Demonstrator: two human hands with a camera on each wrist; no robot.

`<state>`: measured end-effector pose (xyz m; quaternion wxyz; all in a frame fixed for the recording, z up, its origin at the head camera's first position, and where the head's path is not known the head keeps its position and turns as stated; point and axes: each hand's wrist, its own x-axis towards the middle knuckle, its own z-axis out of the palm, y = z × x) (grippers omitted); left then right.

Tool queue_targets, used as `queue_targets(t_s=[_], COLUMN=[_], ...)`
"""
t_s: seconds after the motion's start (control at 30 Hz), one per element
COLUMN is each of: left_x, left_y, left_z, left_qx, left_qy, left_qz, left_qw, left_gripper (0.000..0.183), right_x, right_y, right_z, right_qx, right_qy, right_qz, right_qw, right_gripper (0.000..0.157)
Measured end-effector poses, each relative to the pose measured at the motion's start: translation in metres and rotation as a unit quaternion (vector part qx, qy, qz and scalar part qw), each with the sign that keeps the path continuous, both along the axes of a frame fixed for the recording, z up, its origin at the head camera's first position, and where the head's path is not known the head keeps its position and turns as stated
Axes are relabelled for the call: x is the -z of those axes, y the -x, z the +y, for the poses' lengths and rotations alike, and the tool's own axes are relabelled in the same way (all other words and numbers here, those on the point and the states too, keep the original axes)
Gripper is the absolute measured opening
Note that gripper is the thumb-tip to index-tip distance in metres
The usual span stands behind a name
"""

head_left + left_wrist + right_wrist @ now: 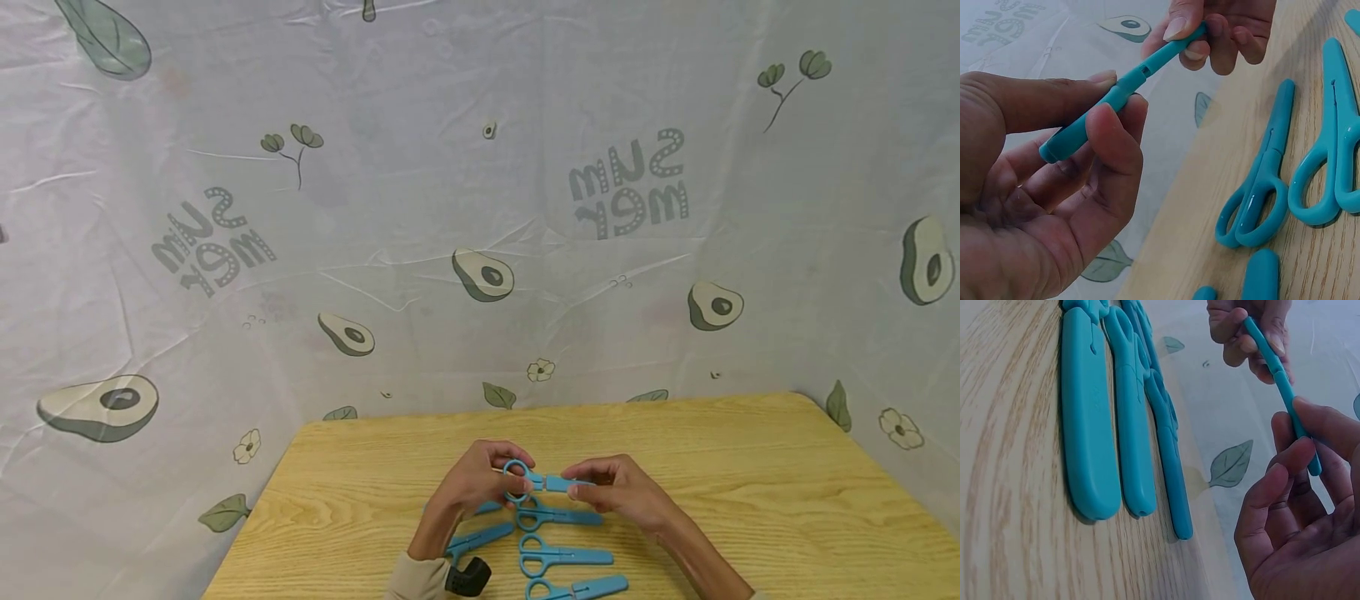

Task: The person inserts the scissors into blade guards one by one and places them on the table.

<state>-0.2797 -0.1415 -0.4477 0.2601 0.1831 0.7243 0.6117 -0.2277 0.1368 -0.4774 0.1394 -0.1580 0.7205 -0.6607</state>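
Both hands hold one pair of blue scissors (536,481) above the table, level and pointing right. My left hand (474,482) pinches the handle end between thumb and fingers. On the blade end is a blue blade cover (558,484), whose tip my right hand (621,487) pinches. A small dark notch shows near where handle and cover meet in the left wrist view; the blades are hidden. Below the hands, several covered blue scissors (573,557) lie in a column on the table, handles to the left.
More blue scissors (480,537) lie left of the column, partly hidden by the left forearm. The wooden table (750,467) reaches back to a pale curtain (420,208) printed with avocados and leaves. A black band device (468,577) sits at the left wrist.
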Motion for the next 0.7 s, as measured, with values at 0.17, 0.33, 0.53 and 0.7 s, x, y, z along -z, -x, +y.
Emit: queue_targets(t_s=[0.17,0.33,0.53,0.7], left_x=[0.0006,0.0019,0.0037,0.0067], left_y=[-0.0012,-0.0044,-0.0068,-0.0091], left_z=[0.0018,0.0032,0.0052,0.0095], left_qx=[-0.005,-0.006,-0.005,-0.009], left_qy=[0.006,0.013,0.01,-0.003], left_qz=[0.008,0.012,0.004,-0.015], left_qw=[0.9999,0.9998,0.9999,0.9998], left_gripper=[0.023,0.027,0.03,0.029], right_x=[0.0022,0.0042,0.0041,0.0051], right_y=[0.0,-0.0012,-0.0027,-0.0026], right_z=[0.0006,0.0005,0.0005,0.002], right_qx=[-0.006,-0.006,-0.008,-0.015], right_qy=[0.006,0.005,0.0,0.005], right_qz=[0.003,-0.004,-0.005,-0.003], right_qw=[1.0,1.0,1.0,1.0], right_gripper=[0.039,0.038,0.04,0.042])
